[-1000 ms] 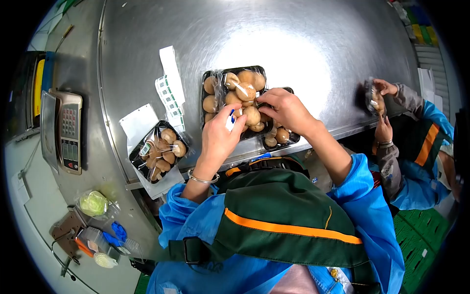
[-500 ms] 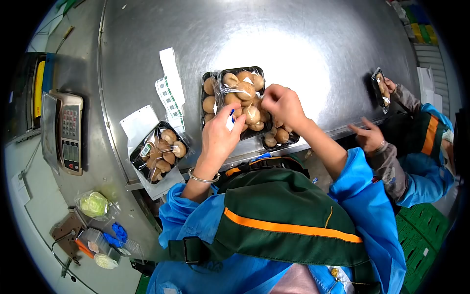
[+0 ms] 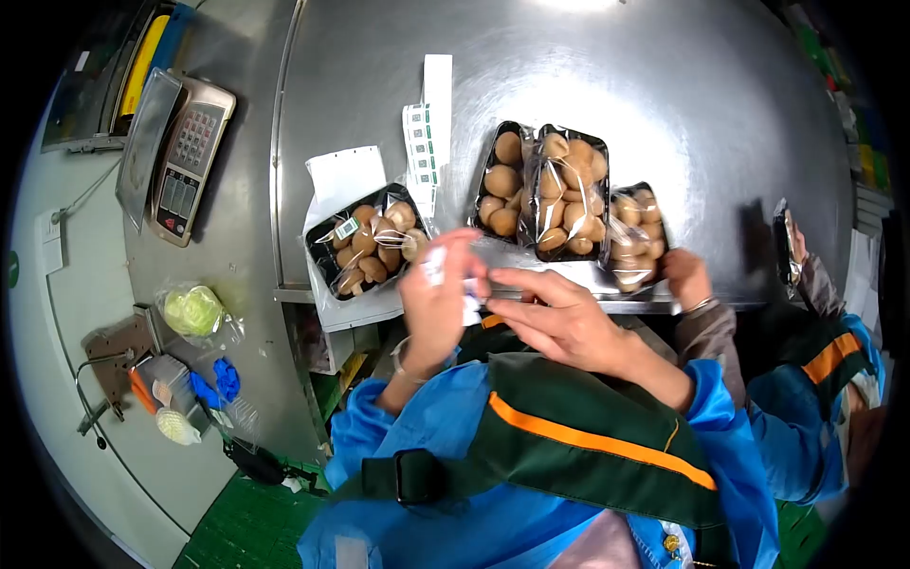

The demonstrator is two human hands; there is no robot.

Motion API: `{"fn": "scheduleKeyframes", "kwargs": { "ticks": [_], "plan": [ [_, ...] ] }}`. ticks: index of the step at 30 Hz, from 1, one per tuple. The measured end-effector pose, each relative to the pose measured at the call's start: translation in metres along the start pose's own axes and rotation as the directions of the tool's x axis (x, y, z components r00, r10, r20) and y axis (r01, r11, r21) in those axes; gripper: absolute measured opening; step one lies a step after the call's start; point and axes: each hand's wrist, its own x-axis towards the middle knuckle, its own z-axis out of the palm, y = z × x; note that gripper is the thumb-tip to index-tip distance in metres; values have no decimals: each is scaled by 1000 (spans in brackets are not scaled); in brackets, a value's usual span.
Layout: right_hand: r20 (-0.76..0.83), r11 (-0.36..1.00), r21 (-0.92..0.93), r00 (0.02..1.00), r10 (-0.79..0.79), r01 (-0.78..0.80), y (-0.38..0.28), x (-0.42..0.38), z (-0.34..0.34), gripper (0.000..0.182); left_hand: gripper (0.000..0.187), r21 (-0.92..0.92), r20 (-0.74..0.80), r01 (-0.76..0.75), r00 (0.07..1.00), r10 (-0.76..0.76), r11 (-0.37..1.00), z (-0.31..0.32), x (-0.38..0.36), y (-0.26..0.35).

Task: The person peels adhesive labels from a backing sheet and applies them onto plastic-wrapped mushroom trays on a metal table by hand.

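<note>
My left hand is raised at the table edge, fingers curled round a small white item, partly hidden and blurred. Beside it, my right hand has its fingers stretched towards the left one. Beyond them lie black trays of brown mushrooms in clear film: a left tray, a middle tray and a right tray. Another mushroom tray, bearing a small green-and-white label, rests on white paper left of my hands. A strip of printed labels lies behind it.
A co-worker's hand touches the right tray; their other hand holds a dark tray. At the left are a scale, a wrapped cabbage and a blue item. The table's front edge runs before me.
My hands have drawn back from the middle tray and come together near the table edge. The co-worker's hand has reached the right tray. The view has shifted.
</note>
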Motion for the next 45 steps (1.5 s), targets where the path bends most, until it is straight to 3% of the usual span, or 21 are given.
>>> {"fn": "scheduleKeyframes", "kwargs": {
  "ticks": [3,4,6,8,9,10,14,16,18,21,24,26,28,30,32,39,41,42,43,44,45],
  "plan": [
    [-309,950,-251,945,105,-188,41,-26,-16,34,25,281,-395,-101,894,211,954,-75,3,18],
    [-551,807,-171,734,398,-566,70,-36,-13,41,27,398,-460,-108,836,300,911,-107,6,19],
    [-519,564,7,479,708,-826,135,-43,-23,68,36,644,-478,58,810,341,763,-154,16,22],
    [-132,316,610,300,945,-727,147,-21,-35,63,41,899,-299,137,886,354,417,-199,28,-2],
    [-107,309,645,318,942,-699,148,-19,-43,51,44,968,-203,139,922,329,208,-198,34,3],
    [-86,301,675,334,939,-673,146,-17,-51,38,46,922,-322,272,934,155,276,-194,39,7],
    [-288,465,527,365,885,-712,130,-19,-55,14,34,933,-198,118,957,212,339,-179,43,14],
    [-482,498,642,198,853,-583,143,-29,-59,10,27,863,-176,38,957,230,504,-160,36,27],
    [-629,610,562,190,754,-558,130,-31,-62,11,21,665,-191,-23,961,200,746,-126,17,57],
    [-346,675,623,635,691,-396,50,-13,-54,13,16,713,66,-357,891,449,603,-112,5,76],
    [-230,797,476,823,520,-371,-3,13,-28,74,15,473,65,-240,969,238,848,-75,-5,83],
    [-342,824,439,781,523,-359,-2,20,-23,85,16,304,78,-160,987,143,939,-45,-8,78],
    [-638,927,-39,723,264,-373,-19,11,-29,81,17,241,115,-121,989,96,963,-24,-4,71],
    [-687,811,-439,726,-25,-387,-31,-1,-44,52,17,263,136,-160,982,128,952,0,-3,69],
    [-607,781,-447,789,92,-436,-34,-11,-44,41,17,290,184,-206,970,157,935,21,-3,66],
    [-779,881,-52,571,259,-471,-14,-33,-41,44,14,349,226,-341,935,275,873,58,-10,49],
    [-654,815,249,530,540,-523,-21,-32,-47,39,16,425,291,-467,881,372,775,55,-3,35],
    [-751,857,85,532,390,-509,-5,-34,-37,36,17,501,321,-503,864,389,704,50,4,27],
    [-688,838,205,535,490,-505,-3,-34,-43,34,20,458,282,-334,933,222,824,64,-9,43],
    [-633,819,276,546,549,-504,2,-38,-49,32,22,532,303,-382,919,252,756,57,7,32],
    [-618,809,284,547,565,-516,6,-37,-51,31,15,623,680,-768,625,383,146,54,21,37]
  ]
}}
